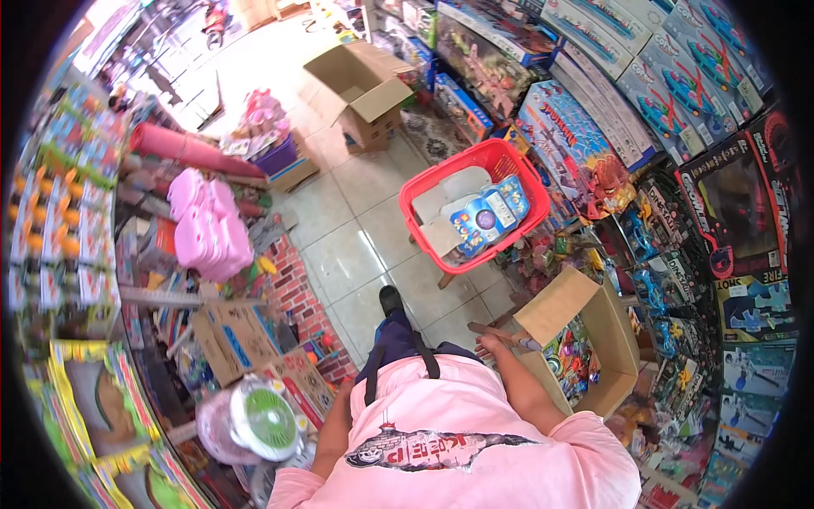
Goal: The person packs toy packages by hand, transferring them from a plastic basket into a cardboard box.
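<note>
Right hand (489, 343) lay beside open carton (558, 307), both hands' grips indeterminable; a forearm (527, 383) knock risked tipping it

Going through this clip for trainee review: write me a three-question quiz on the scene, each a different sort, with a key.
1. Multiple choice: where does the blue toy packaging with the round dark centre lie? A) on the floor; B) in the red basket; C) in a purple bin.
2. True or false: the cardboard box beside the person's right hand stands open.
3. Fill the gap: the person's shirt is ___ with a print on it.

Key: 1. B; 2. true; 3. pink.
</note>
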A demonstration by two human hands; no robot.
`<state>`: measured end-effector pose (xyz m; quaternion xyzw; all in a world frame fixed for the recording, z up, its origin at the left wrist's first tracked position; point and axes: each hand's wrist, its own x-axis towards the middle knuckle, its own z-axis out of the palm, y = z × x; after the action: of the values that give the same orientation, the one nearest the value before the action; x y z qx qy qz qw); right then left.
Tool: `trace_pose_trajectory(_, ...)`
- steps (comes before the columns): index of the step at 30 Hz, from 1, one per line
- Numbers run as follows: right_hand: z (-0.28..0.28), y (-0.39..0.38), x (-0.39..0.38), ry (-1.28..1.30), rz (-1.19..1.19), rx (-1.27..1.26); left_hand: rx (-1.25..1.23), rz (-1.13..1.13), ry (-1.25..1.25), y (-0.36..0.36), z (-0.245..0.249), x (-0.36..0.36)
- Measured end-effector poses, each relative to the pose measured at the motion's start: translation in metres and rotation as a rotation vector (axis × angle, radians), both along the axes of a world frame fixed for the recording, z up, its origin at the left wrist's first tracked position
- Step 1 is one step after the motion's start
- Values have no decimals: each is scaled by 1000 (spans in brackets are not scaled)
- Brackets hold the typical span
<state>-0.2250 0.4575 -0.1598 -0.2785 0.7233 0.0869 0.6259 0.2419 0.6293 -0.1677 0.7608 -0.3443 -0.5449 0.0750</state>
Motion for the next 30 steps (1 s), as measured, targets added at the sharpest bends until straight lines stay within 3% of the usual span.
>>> trace_pose_trajectory(3,11,-35,20,-29,-156,-94,-26,-63,-22,-51,-8,27)
trace_pose_trajectory(5,15,-64,31,-64,-303,-291,1,382,177,-116,-9,38)
trace_pose_trajectory(7,34,-94,41,-43,-540,-555,-182,289,167,-174,-27,59)
trace_pose_trajectory(10,105,-141,51,128,-784,-920,-421,223,173,-270,23,52)
trace_pose_trajectory(12,132,-171,45,309,-675,-1256,-592,207,227,-324,62,35)
trace_pose_trajectory(15,186,-215,43,204,-588,-1408,-709,248,335,-386,150,-15)
trace_pose_trajectory(16,203,-230,44,204,-584,-1405,-705,252,334,-400,172,-31)
trace_pose_trajectory(18,226,-259,41,168,-321,-1422,-849,269,464,-423,205,-65)
trace_pose_trajectory(21,193,-299,16,82,-163,-1339,-824,188,597,-442,237,-123)
trace_pose_trajectory(23,165,-320,1,115,17,-1287,-737,13,618,-454,219,-154)
trace_pose_trajectory(25,147,-335,-6,200,154,-1233,-704,-237,407,-463,194,-181)
trace_pose_trajectory(26,140,-339,-9,296,281,-1177,-701,-224,396,-467,179,-192)
trace_pose_trajectory(28,132,-346,-10,291,329,-1093,-747,-479,165,-470,149,-209)
trace_pose_trajectory(30,123,-352,-9,237,389,-844,-699,-540,129,-464,139,-218)
